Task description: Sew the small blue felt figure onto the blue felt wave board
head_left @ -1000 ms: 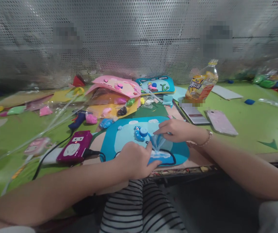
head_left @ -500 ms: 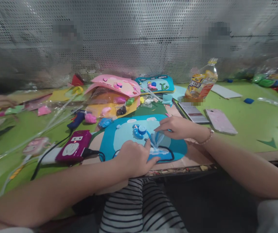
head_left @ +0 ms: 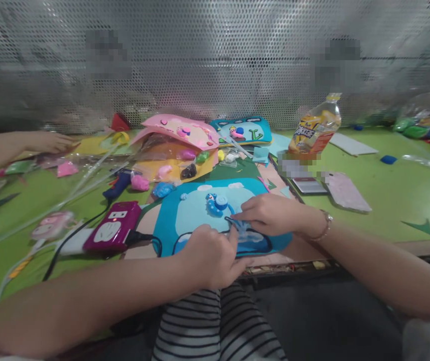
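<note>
A blue craft board [head_left: 185, 218] lies before me, with a blue clay snail [head_left: 217, 203] raised at its middle. Light blue clay strands [head_left: 244, 233] fan out near its lower right, over a black-outlined blue and white patch. My right hand [head_left: 277, 213] is at the top of these strands, fingers drawn together in a pinch. From the near side my left hand [head_left: 213, 255] reaches in: index finger pointing up at the strands, thumb stretched apart, other fingers curled. The left hand covers part of the board's lower edge.
Left of the board lie a magenta power box [head_left: 113, 228] with cables and a glue gun [head_left: 119, 183]. Pink and blue clay lumps sit behind. A bottle [head_left: 314, 130] and phone [head_left: 346, 192] are at right. Another person's hand [head_left: 47, 142] is far left.
My right hand has come down with the strands, which now lie lower on the board. My left hand has shifted slightly nearer me. Another person's hand has reached further in at left.
</note>
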Demonstrator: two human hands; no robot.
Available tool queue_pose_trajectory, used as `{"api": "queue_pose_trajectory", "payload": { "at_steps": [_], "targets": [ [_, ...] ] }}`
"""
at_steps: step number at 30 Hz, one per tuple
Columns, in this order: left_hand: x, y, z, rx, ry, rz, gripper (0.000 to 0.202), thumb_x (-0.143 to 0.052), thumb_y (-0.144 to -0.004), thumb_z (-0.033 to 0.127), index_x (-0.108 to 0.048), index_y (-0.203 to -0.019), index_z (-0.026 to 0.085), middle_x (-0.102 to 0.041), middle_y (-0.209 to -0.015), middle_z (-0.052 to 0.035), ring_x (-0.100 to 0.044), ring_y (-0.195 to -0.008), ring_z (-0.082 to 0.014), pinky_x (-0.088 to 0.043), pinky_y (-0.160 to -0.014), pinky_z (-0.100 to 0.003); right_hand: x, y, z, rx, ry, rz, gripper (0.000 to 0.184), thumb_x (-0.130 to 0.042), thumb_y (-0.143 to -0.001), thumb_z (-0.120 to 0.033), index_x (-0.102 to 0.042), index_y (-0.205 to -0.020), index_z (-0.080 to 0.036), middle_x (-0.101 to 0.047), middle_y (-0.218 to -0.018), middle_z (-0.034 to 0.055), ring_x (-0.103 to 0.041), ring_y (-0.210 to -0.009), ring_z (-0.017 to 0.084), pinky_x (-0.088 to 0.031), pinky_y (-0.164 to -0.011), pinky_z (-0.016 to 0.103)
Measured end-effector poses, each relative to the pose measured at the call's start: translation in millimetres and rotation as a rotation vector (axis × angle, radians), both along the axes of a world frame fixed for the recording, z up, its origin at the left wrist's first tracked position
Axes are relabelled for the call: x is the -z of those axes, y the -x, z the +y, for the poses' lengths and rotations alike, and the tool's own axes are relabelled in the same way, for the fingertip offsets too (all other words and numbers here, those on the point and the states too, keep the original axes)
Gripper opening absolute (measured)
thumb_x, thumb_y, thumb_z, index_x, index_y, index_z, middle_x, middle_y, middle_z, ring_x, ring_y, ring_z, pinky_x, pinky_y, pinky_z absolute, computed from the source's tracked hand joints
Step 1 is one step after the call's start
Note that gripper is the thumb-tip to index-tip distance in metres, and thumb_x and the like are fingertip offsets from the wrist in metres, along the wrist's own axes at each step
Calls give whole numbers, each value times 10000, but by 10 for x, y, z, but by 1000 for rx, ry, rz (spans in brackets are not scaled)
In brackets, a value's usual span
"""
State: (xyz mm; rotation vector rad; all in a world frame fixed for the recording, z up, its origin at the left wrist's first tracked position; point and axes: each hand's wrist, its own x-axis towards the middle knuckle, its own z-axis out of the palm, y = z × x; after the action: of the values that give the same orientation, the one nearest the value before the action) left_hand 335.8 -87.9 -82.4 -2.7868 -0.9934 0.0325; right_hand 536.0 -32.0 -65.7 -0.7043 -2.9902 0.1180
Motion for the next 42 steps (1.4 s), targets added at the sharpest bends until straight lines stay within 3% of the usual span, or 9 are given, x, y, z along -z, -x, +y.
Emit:
{"api": "queue_pose_trajectory", "payload": {
  "at_steps": [13,23,35,42],
  "targets": [
    [-7,-5,3,-20,66,31,695,-308,-867,528,-497,-1252,-18,-647,-622,-144,-634,-574,-301,-482,-539,-419,67,-12,36,13,-2,-35,332,-399,-863,-121,-599,-1127,-153,-619,-810,76,-550,-719,151,-371,-608,256],
    [-26,-17,-1,-31,68,34,693,-302,-867,532,-506,-1235,-19,-643,-611,-143,-636,-587,-308,-478,-538,-414,35,31,-37,-45,-239,-147,330,-375,-908,-179,-557,-1176,-112,-600,-752,73,-518,-647,160,-328,-583,285],
    [-31,-3,0,-27,86,31,679,-305,-866,520,-497,-1242,-13,-649,-643,-148,-640,-608,-301,-485,-565,-411,70,39,-17,-27,-167,-97,365,-408,-884,-172,-541,-1220,-123,-640,-800,82,-563,-687,168,-356,-579,282],
    [-23,5,4,-11,97,15,694,-320,-860,508,-470,-1262,-36,-648,-635,-153,-629,-589,-301,-477,-563,-425,72,30,13,17,-38,-59,375,-410,-882,-160,-544,-1233,-155,-651,-817,90,-590,-738,173,-393,-620,274]
  ]
}}
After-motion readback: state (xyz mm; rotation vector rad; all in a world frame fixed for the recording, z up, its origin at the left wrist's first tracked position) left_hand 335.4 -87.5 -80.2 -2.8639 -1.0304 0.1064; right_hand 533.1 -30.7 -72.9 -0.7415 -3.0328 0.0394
